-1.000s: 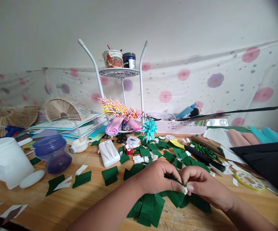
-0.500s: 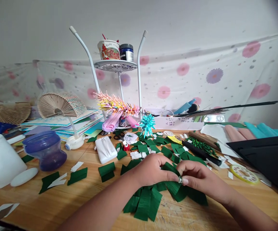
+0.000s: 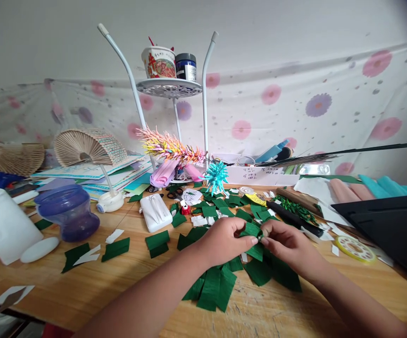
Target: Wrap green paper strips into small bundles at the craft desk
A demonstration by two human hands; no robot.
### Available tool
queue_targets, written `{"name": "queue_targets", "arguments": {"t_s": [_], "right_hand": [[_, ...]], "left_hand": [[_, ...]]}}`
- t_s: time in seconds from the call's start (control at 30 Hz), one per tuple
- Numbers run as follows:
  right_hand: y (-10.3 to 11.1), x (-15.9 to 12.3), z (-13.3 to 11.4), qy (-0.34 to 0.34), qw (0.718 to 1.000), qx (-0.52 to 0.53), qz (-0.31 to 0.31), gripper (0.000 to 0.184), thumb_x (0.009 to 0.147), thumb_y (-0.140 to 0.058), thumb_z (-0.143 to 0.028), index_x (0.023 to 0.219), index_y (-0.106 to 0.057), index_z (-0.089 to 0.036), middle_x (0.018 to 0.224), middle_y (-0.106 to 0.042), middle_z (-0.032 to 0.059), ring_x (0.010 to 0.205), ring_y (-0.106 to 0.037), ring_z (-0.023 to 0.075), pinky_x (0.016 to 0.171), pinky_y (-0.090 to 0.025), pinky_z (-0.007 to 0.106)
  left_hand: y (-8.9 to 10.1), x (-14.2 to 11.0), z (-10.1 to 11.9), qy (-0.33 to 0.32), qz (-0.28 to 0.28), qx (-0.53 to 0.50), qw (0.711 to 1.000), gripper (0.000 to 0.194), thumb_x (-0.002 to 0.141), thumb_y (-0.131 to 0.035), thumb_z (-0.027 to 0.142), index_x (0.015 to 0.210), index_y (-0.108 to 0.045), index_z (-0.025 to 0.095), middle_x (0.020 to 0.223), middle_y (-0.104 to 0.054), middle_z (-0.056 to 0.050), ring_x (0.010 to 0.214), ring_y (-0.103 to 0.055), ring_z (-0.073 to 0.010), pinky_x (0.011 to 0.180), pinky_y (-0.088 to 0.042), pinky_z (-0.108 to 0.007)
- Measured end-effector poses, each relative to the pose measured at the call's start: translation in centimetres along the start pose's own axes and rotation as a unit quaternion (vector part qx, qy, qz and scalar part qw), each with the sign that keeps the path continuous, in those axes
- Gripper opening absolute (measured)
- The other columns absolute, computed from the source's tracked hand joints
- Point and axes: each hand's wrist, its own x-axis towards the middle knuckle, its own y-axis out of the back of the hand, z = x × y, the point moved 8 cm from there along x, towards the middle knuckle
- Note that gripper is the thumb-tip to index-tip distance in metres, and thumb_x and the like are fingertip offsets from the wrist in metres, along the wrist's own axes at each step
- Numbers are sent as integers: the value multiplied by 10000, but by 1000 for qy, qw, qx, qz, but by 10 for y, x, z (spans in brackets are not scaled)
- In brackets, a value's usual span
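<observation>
Between my two hands is a piece of green crepe paper (image 3: 251, 229), held just above the table. My left hand (image 3: 226, 238) is closed on it, thumb and fingers pinching its near edge. My right hand (image 3: 282, 241) pinches the same piece at its right side, fingertips almost touching my left thumb. Something small and pale shows between the fingertips, too small to make out. Under and in front of my hands lie several cut green crepe paper strips (image 3: 217, 287), overlapping on the wooden table (image 3: 259, 314).
A white stand (image 3: 170, 88) holds a noodle cup (image 3: 160, 63) and a dark jar (image 3: 186, 68). Nearby are a turquoise spiky ball (image 3: 216, 177), a white case (image 3: 156, 213), a purple container (image 3: 67, 213), a yellow tape roll (image 3: 356, 249) and a black panel (image 3: 386, 230).
Both hands have moved slightly up and left with the green paper. The paper between them now sits flatter and more upright, and the camera view has shifted a little.
</observation>
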Motion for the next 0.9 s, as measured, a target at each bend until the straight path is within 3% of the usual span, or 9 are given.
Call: {"name": "queue_targets", "arguments": {"t_s": [0.27, 0.67, 0.9], "right_hand": [[-2, -1, 1, -23, 997, 64, -46, 189, 711, -547, -331, 649, -475, -168, 616, -409, -28, 599, -391, 105, 552, -335, 217], [-6, 1, 2, -14, 993, 95, -72, 142, 720, -560, -273, 714, -457, -176, 669, -424, -28, 613, -398, 98, 554, -332, 215], [-3, 3, 5, -6, 999, 19, -50, 132, 754, -504, -300, 730, -527, -172, 696, -505, -2, 669, -453, 124, 625, -363, 235]], "left_hand": [[-11, 0, -9, 51, -44, -94, 993, 265, 648, -565, 382, 737, -525, 136, 635, -483, 15, 558, -481, -105, 514, -388, -211], [-5, 4, 2, 12, -34, -5, 999, 124, 674, -531, 249, 695, -575, 135, 655, -537, 14, 629, -467, -117, 579, -359, -208], [-1, 5, -7, 14, 13, 15, 1000, 141, 677, -508, 265, 618, -481, 141, 567, -404, 47, 545, -368, -81, 489, -291, -186]]}}
